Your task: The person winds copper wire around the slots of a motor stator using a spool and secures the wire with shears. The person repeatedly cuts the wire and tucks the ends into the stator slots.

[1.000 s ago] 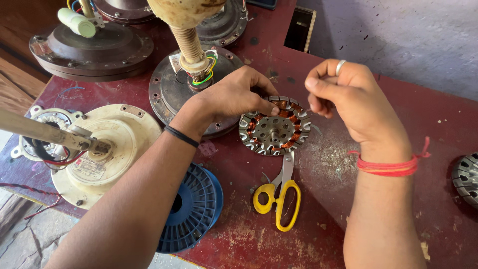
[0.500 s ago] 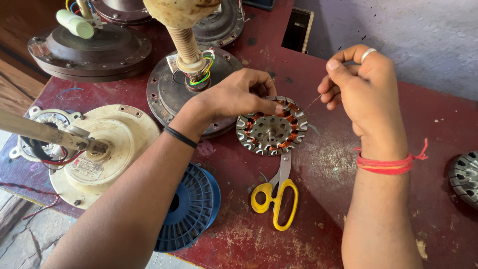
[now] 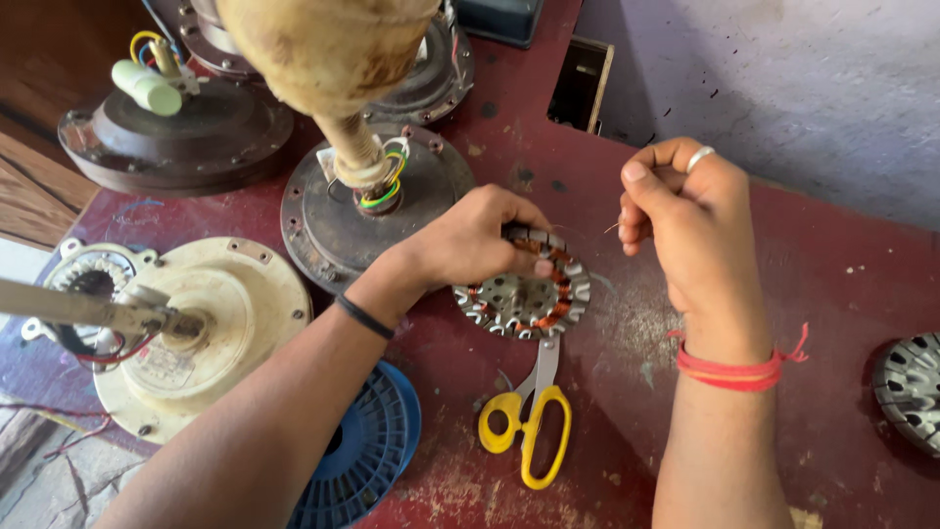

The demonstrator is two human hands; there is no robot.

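A round metal fan stator point(image 3: 524, 299) with copper windings lies on the dark red table point(image 3: 842, 264). My left hand point(image 3: 475, 240) rests on its upper left rim, fingers pressing the windings. My right hand point(image 3: 685, 220) is raised to the right of the stator, thumb and fingers pinched on a thin copper wire point(image 3: 611, 227) that runs back toward the stator. A ring sits on one finger and a red thread band on the wrist.
Yellow-handled scissors point(image 3: 529, 416) lie just below the stator. A blue wire spool point(image 3: 367, 451) sits under my left forearm. Fan motor housings stand at left point(image 3: 201, 333), behind point(image 3: 362, 211) and far back left point(image 3: 176, 132). Another stator point(image 3: 911, 387) is at the right edge.
My right hand has lifted up and away from the stator, drawing the thin wire out. My left hand has stayed on the stator rim.
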